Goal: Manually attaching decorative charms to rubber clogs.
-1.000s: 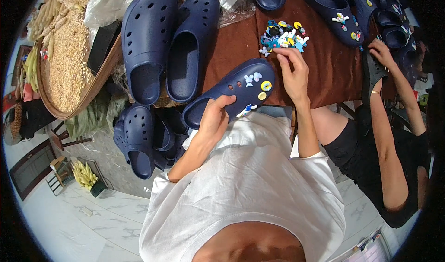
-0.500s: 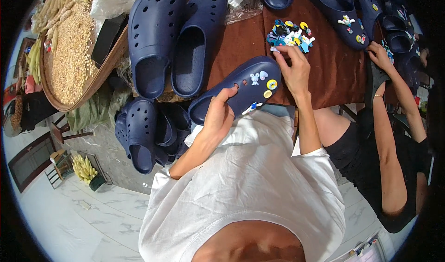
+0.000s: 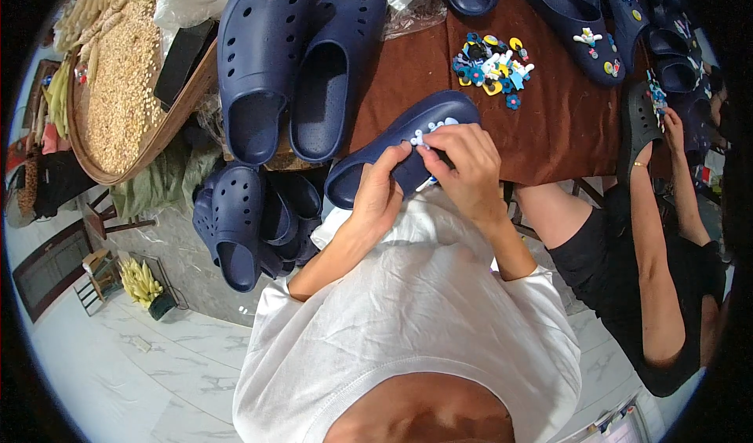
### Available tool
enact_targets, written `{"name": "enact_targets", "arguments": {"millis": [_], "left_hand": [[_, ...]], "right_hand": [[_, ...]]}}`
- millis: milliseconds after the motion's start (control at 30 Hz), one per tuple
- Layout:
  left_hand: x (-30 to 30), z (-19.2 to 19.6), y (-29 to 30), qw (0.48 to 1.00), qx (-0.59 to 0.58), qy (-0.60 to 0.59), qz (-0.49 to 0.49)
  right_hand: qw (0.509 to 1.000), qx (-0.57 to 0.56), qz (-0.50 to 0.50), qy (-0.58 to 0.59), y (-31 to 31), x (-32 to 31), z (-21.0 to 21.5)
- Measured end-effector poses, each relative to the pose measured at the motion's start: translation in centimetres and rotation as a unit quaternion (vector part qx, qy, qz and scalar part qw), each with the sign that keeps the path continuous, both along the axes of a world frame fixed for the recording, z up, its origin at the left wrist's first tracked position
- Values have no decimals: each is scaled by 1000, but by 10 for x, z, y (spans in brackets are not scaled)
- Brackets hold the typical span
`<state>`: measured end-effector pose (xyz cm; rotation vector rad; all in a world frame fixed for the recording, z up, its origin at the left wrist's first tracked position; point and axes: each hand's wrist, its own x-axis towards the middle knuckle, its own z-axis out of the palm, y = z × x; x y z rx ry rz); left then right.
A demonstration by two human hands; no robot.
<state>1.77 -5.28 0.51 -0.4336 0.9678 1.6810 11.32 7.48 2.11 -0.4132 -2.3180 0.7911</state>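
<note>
A navy clog (image 3: pixel 357 178) is held in front of me, its toe pointing up to the right. My left hand (image 3: pixel 379 192) grips its near side, with the thumb on top by the vent holes. Over the toe part, my right hand (image 3: pixel 469 168) pinches a small whitish shoe charm (image 3: pixel 418 138) against the upper. Other charms on the clog are mostly hidden by my right hand; a pale one shows above its fingers. Beyond the toe, a pile of colourful charms (image 3: pixel 494 65) lies on the brown cloth (image 3: pixel 565 129).
A pair of navy clogs (image 3: pixel 263 67) stands at the left, with several more clogs (image 3: pixel 239 208) below. A woven tray (image 3: pixel 141 165) of corn kernels is at the far left. On the right, a co-worker's hand (image 3: pixel 672 129) is at a dark clog (image 3: pixel 639 121) near decorated clogs (image 3: pixel 565 19).
My right hand has moved from the charm pile down-left onto the clog, bringing a small charm. The co-worker's hand has moved down to the dark clog.
</note>
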Motion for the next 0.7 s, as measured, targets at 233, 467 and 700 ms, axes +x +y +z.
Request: {"name": "enact_targets", "arguments": {"millis": [233, 467, 700], "left_hand": [[4, 14, 4, 1000, -1, 16, 13], [4, 11, 9, 1000, -5, 19, -3], [8, 7, 7, 999, 5, 40, -6]], "right_hand": [[999, -2, -27, -33, -7, 3, 1], [997, -45, -38, -45, -13, 8, 0], [994, -83, -50, -47, -19, 15, 2]]}}
